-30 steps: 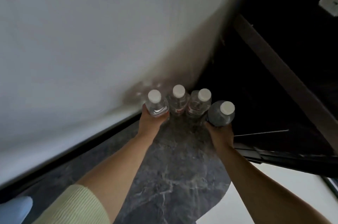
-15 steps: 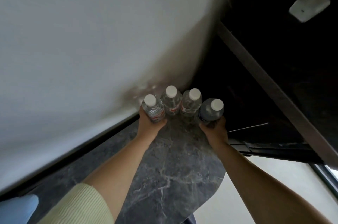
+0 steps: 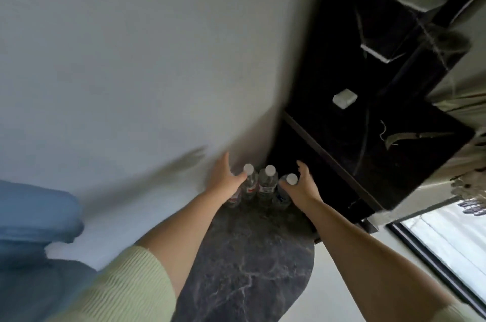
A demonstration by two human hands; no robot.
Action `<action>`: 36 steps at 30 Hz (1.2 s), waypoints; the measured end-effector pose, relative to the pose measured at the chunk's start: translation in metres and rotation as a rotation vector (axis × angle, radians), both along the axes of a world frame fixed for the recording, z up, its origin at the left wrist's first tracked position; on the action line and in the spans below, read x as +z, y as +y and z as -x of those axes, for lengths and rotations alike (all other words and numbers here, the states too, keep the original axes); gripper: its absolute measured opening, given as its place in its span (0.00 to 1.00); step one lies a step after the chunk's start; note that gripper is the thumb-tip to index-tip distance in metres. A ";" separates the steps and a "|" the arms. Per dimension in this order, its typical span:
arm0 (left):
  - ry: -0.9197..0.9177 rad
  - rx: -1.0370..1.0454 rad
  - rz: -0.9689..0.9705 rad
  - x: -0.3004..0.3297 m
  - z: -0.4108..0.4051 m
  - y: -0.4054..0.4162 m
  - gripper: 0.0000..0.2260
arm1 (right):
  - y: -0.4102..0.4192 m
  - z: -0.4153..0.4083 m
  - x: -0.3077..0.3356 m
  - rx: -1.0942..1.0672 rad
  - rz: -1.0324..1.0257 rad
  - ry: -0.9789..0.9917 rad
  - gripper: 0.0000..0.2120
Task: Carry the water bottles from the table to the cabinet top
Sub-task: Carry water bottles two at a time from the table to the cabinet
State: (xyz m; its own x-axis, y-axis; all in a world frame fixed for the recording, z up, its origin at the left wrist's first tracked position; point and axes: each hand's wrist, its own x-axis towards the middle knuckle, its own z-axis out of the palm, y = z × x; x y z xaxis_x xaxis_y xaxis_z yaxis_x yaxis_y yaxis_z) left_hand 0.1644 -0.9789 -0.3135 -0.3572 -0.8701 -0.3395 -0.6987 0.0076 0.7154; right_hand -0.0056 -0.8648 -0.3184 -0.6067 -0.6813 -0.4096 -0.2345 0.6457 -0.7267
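On the marble top (image 3: pixel 244 263) by the wall, both hands — left hand (image 3: pixel 223 179), right hand (image 3: pixel 299 186) — spread loose, gripping nothing, flank the bottles (image 3: pixel 265 183); placing looks done, next pull arms back w/o tipping them.

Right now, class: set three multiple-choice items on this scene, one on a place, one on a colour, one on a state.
1. Where do the water bottles stand?
A on a chair
B on the dark marbled surface by the wall
C on a windowsill

2. What colour are the caps?
A white
B red
C green

3. How are the bottles?
A lying down
B uncapped
C upright, capped

Key:
1. B, their bases rest on the marbled surface at the wall.
2. A, every visible cap is white.
3. C, the caps sit on top.
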 end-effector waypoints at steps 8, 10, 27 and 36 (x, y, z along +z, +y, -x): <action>-0.147 -0.174 0.384 0.109 -0.016 -0.021 0.26 | -0.031 -0.022 0.115 0.452 -0.073 0.486 0.30; -0.192 -0.175 0.473 0.131 -0.020 -0.024 0.25 | -0.036 -0.024 0.138 0.502 -0.082 0.609 0.26; -0.405 0.218 0.529 0.180 -0.049 0.033 0.25 | -0.074 -0.016 0.184 0.962 0.110 0.877 0.26; -0.498 0.544 0.330 0.169 -0.133 0.178 0.26 | -0.026 -0.115 0.160 1.371 0.224 0.848 0.26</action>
